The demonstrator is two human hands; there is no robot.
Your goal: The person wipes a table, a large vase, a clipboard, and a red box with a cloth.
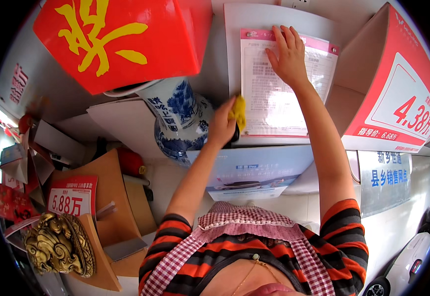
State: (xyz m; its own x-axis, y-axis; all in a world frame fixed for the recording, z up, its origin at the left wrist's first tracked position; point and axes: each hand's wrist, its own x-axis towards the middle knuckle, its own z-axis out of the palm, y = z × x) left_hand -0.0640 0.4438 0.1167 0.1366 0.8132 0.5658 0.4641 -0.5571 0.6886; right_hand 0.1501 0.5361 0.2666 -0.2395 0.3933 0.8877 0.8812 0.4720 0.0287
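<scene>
My left hand (222, 125) grips a yellow cloth (239, 111) at the left edge of a printed sheet. The sheet (263, 96) has a pink header, a glossy surface and round metal fixings at its corners. It is mounted on a pale display board (233, 44). High on the sheet, over the pink header, rests my right hand (289, 55), fingers spread and holding nothing. Just left of my left hand stands a blue-and-white porcelain vase (181, 114). Its mouth is partly hidden beneath a red box (163, 44) with a large yellow character.
To the right stands a red-and-white price sign (392, 103). A blue car poster (252, 170) hangs below the board, close before my body. At lower left, a gold ornate sculpture (59, 244) sits near wooden shelving (104, 185). A white car (403, 266) is at lower right.
</scene>
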